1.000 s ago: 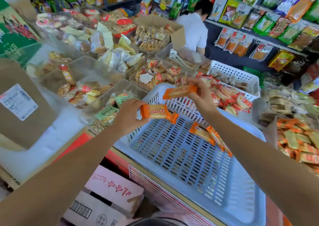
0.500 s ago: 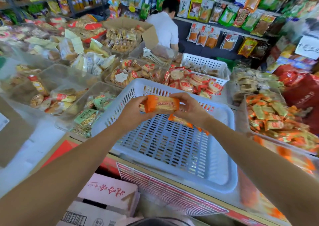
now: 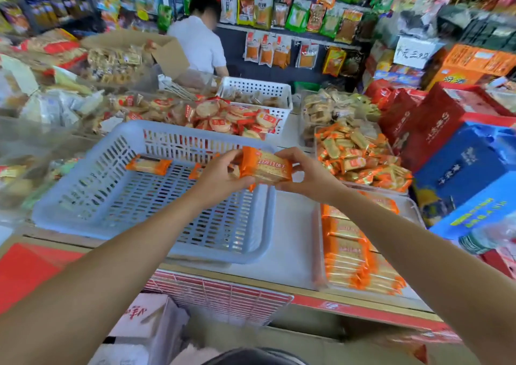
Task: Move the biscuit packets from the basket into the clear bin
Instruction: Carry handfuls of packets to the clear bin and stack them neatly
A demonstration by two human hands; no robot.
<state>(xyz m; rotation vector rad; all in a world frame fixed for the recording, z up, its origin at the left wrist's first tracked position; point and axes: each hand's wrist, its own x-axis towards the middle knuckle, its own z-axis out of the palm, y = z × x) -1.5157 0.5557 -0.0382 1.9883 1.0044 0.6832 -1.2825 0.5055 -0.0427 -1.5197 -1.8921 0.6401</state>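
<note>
A: Where are the biscuit packets (image 3: pixel 265 169) now?
B: In the air, at the 2 o'clock corner of the basket (image 3: pixel 83 197), approx. over its right rim. Both hands hold them together as one small stack.
A: And the grip?
B: The left hand (image 3: pixel 220 180) has fingers and thumb curled round the left end. The right hand (image 3: pixel 310 177) pinches the right end, fingers on top, thumb below. So both grips are closed on the packets, not wide.
A: Diff. vs. half a sec ago?
B: Then the stack was over the far middle of the basket. Now it has gone toward 3 o'clock, nearer to the clear bin (image 3: pixel 317 253). One sec ago each hand had its own packets, apart; now they are joined.
A: The bin?
B: It stands on the bench (image 3: pixel 290 239) at 4 o'clock from the basket, near it, w/ stacked packets (image 3: pixel 351 253) inside.
A: Anything left in the basket?
B: Yes. A loose packet (image 3: pixel 148 165) lies flat at 10 o'clock on the basket floor, and a second packet (image 3: pixel 196 172) is partly hidden behind the left hand.
</note>
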